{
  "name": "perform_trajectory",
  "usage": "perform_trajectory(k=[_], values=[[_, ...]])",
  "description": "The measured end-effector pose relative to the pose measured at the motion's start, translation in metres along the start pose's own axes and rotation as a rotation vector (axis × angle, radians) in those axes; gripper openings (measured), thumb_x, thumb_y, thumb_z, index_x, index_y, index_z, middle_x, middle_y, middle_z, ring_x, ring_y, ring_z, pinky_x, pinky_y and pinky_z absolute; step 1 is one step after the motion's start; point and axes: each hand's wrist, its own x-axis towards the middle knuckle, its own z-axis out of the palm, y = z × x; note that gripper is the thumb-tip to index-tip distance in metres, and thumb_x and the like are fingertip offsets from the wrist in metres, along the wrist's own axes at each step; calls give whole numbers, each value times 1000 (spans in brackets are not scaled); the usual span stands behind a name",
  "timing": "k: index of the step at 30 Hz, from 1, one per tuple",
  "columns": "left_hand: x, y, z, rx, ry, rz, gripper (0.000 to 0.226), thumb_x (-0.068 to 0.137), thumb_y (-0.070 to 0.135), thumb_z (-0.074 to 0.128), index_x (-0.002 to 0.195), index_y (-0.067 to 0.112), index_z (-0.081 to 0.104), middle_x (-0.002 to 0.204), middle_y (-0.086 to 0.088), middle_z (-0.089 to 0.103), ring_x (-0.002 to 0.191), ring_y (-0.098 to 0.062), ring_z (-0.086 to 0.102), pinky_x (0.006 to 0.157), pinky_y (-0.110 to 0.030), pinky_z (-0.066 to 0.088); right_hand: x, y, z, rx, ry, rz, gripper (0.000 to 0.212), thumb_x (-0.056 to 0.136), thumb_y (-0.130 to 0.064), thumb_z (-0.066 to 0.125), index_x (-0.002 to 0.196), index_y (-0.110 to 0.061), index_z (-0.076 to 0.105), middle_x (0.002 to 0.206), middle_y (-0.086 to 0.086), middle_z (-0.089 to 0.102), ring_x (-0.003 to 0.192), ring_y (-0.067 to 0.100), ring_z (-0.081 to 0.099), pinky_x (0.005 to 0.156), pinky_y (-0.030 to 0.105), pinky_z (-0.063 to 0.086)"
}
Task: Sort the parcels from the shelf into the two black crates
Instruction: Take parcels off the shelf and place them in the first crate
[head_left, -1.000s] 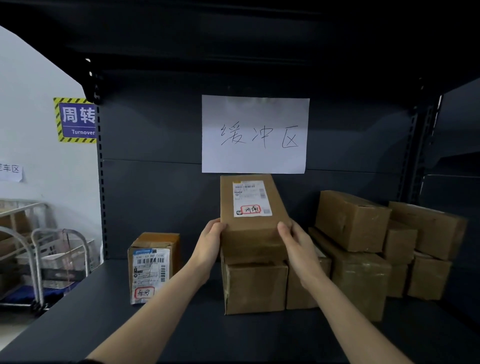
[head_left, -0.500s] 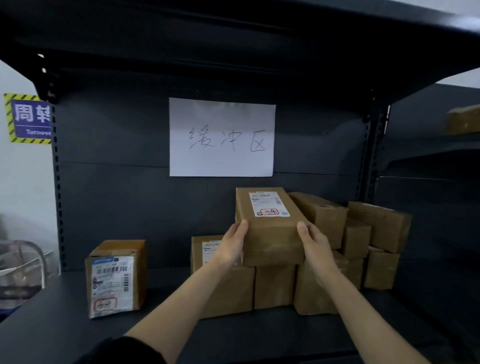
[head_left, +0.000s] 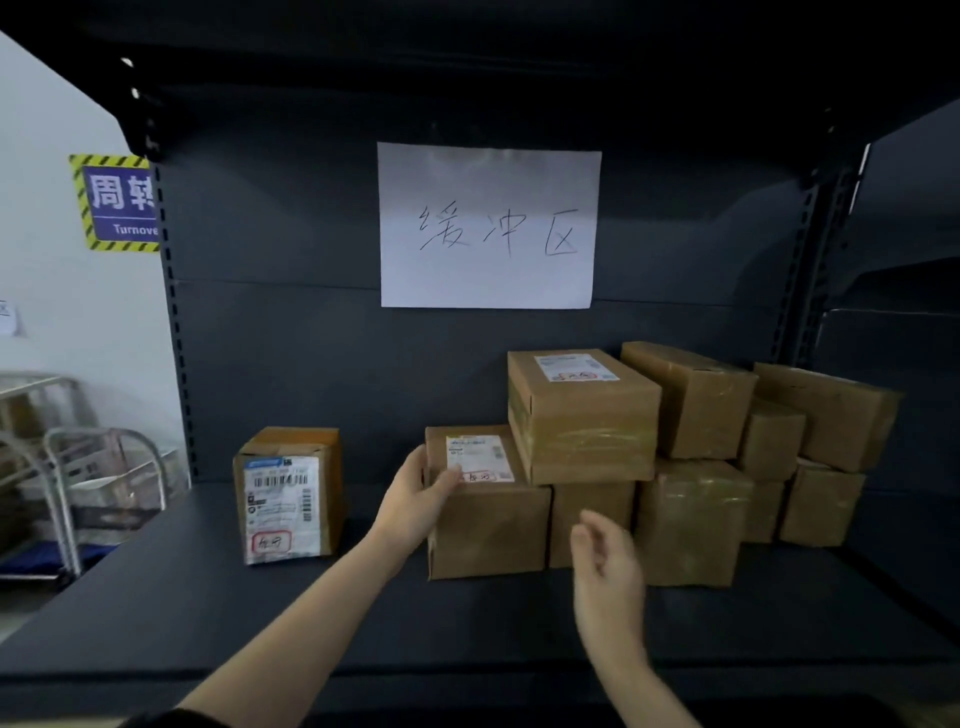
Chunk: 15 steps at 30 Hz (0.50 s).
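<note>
On the shelf (head_left: 156, 613) before you, a lone parcel (head_left: 285, 493) stands to the left, well apart from the stack of parcels (head_left: 696, 467) on the right. At the stack's left front sits a low parcel (head_left: 488, 525), and the long parcel (head_left: 582, 415) rests on top, just behind and to its right. A paper sign (head_left: 488, 228) hangs on the back panel above them, and a trolley (head_left: 62, 467) stands off to your left, beyond the shelf.

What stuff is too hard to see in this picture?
Head view only:
- Blue sign: cut off by the shelf post.
- Box labels: print too small and blurred.
- Back boxes: partly hidden behind front ones.
- Right hand: motion-blurred.
- Black crates: out of frame.
</note>
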Motion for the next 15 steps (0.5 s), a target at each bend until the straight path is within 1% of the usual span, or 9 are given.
perform_trajectory(k=[1, 2, 3, 4, 5, 8, 11, 15], values=[[-1, -8, 0, 33, -11, -26, 54, 93, 22, 53, 141, 13, 30, 104, 17, 47, 93, 1, 48, 78, -14, 41, -1, 6, 7, -26, -64, 25, 33, 96, -25, 46, 127, -15, 51, 116, -2, 53, 106, 10, 51, 85, 21, 37], [-1, -18, 0, 56, -22, -62, 60, 91, 20, 56, 143, 12, 27, 113, 14, 49, 103, -5, 50, 84, -18, 40, 0, 10, 13, -48, -117, 51, 36, 96, -26, 46, 130, -14, 49, 120, -1, 54, 109, 10, 51, 87, 21, 38], [0, -26, 1, 76, -29, -101, 67, 90, 19, 59, 145, 11, 22, 128, 7, 48, 117, -12, 48, 91, -23, 39, 2, 12, 18, -63, -156, 76, 40, 96, -26, 46, 134, -13, 46, 126, 1, 53, 113, 11, 50, 91, 22, 39], [1, -35, 1, 97, -34, -137, 73, 89, 19, 60, 147, 12, 17, 139, 0, 43, 127, -18, 43, 97, -28, 39, 5, 13, 23, -73, -179, 96, 43, 96, -26, 46, 137, -12, 43, 133, 2, 50, 118, 13, 49, 95, 23, 39], [2, -41, 2, 111, -39, -156, 75, 88, 19, 61, 148, 12, 15, 144, -5, 40, 131, -22, 40, 101, -31, 38, 8, 14, 26, -83, -193, 110, 45, 97, -26, 46, 139, -13, 40, 137, 3, 47, 123, 14, 47, 100, 26, 38], [4, -53, 3, 134, -49, -189, 72, 90, 19, 59, 147, 12, 15, 143, -7, 41, 131, -23, 41, 103, -34, 38, 14, 13, 33, -81, -193, 138, 46, 97, -23, 46, 141, -13, 37, 141, 4, 45, 128, 17, 44, 107, 31, 36], [7, -59, 2, 139, -62, -193, 64, 91, 19, 56, 145, 16, 21, 141, -6, 43, 129, -23, 42, 105, -37, 39, 15, 12, 40, -87, -197, 167, 49, 96, -20, 47, 142, -12, 35, 143, 5, 43, 131, 19, 41, 110, 34, 34], [8, -63, -3, 74, -82, -201, 60, 92, 21, 55, 143, 19, 25, 138, -4, 45, 126, -22, 44, 104, -37, 38, 14, 8, 48, -63, -219, 159, 50, 95, -21, 50, 141, -10, 36, 138, 8, 47, 126, 20, 45, 104, 30, 36]])
